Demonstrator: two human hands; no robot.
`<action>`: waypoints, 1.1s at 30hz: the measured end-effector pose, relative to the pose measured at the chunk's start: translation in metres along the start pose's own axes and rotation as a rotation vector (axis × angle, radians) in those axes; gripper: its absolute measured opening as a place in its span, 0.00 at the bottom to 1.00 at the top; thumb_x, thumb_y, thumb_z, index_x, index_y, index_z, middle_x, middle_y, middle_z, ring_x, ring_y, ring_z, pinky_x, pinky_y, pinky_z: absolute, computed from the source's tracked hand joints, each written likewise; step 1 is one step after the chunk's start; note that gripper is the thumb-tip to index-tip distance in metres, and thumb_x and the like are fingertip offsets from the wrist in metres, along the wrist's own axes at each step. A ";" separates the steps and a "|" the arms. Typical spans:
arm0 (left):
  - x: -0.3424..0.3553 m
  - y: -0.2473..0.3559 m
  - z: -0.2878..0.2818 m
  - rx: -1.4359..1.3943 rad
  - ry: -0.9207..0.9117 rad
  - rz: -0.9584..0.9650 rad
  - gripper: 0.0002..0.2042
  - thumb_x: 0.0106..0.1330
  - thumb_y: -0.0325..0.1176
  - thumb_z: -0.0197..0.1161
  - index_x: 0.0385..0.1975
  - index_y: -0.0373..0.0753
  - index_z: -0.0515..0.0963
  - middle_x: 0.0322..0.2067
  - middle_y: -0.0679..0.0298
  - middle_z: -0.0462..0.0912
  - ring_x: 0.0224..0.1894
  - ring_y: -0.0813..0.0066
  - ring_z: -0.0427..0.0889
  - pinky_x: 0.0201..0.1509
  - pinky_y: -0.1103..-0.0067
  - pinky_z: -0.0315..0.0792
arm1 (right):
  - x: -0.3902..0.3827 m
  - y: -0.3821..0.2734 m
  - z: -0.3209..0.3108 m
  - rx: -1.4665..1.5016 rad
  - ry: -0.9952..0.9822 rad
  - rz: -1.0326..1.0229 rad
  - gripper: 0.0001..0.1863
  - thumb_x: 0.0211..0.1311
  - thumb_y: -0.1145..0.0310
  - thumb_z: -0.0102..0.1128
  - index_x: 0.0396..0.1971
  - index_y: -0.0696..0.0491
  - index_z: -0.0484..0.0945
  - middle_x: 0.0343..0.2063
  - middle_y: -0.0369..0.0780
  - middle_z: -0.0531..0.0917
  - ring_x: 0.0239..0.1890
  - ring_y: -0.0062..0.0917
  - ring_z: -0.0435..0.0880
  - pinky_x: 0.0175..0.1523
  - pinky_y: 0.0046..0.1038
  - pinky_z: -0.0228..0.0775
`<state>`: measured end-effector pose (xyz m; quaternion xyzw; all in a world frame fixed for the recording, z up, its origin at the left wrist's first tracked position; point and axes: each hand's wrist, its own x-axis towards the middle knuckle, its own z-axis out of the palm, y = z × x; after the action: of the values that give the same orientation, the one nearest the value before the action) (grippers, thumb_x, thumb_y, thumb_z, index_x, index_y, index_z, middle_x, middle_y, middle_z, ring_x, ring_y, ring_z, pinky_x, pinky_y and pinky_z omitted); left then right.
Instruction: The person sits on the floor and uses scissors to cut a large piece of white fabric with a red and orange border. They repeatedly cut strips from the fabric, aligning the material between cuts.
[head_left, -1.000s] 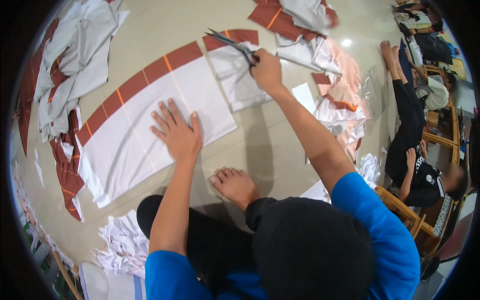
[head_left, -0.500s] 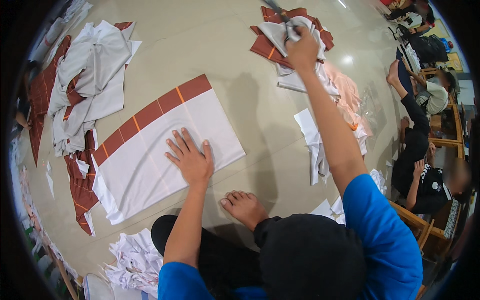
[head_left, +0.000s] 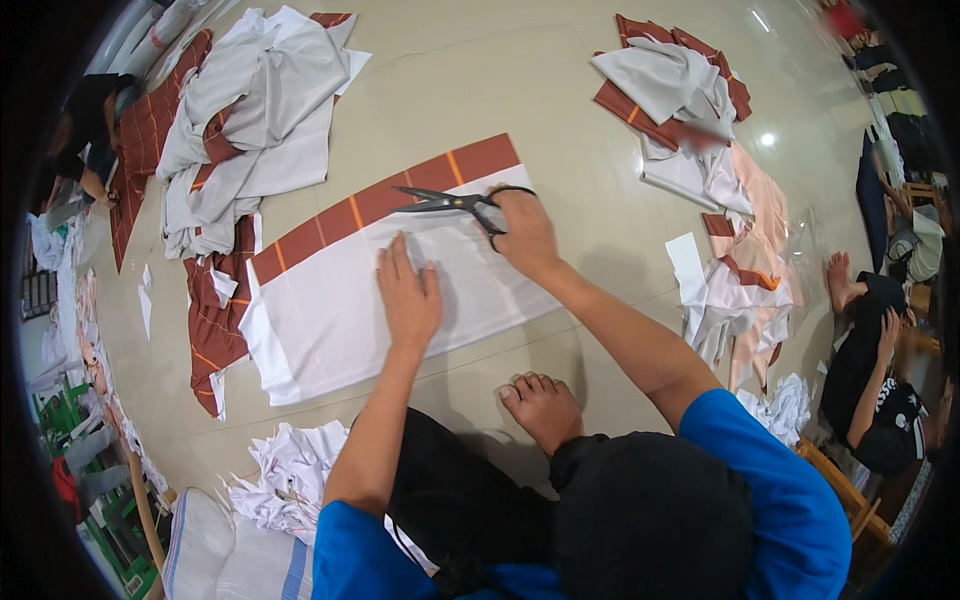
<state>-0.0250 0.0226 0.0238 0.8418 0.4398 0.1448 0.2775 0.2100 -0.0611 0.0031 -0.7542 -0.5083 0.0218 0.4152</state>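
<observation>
1. Cloth panel [head_left: 335,325]: spread on the floor [head_left: 450,80] directly before the person, white, with a brown band [head_left: 480,160] along its far edge crossed by orange lines.
2. Hands: the left hand [head_left: 411,305] lies near the panel's centre, fingers extended, grasping nothing. The right hand [head_left: 525,235], at the panel's 2 o'clock, grips the scissors [head_left: 458,202] by the handles; blades parted, tips toward 9 o'clock. Whether the blades touch the cloth cannot be told.
3. Change noted: half a second earlier the right hand was out over the far heap at 2 o'clock; it is now back above the panel. The smaller piece formerly beside the panel's right end is absent from that spot. In my judgement, work is again centred on this one panel.
4. Surroundings: brown cloth [head_left: 215,340] at 9 o'clock, by the panel's left end; a peach-and-white heap [head_left: 765,220] at 3 o'clock; a grey-and-brown heap [head_left: 260,110] toward 11; another heap [head_left: 670,85] at 2.
5. Markings: none discernible on panel or scissors. A co-worker's black top [head_left: 900,410], toward 4 o'clock, carries white lettering, not transcribed.
</observation>
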 end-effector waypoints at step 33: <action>0.077 -0.016 -0.020 0.149 0.040 0.174 0.06 0.75 0.28 0.70 0.48 0.39 0.83 0.48 0.61 0.84 0.54 0.55 0.80 0.63 0.62 0.74 | 0.049 0.128 -0.107 -0.170 0.062 0.129 0.22 0.58 0.80 0.76 0.52 0.60 0.81 0.50 0.51 0.86 0.55 0.51 0.85 0.60 0.48 0.77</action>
<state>-0.0019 0.0998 0.0306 0.8920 0.3802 0.1519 0.1916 0.3778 -0.1050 0.0090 -0.8181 -0.4457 -0.0183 0.3630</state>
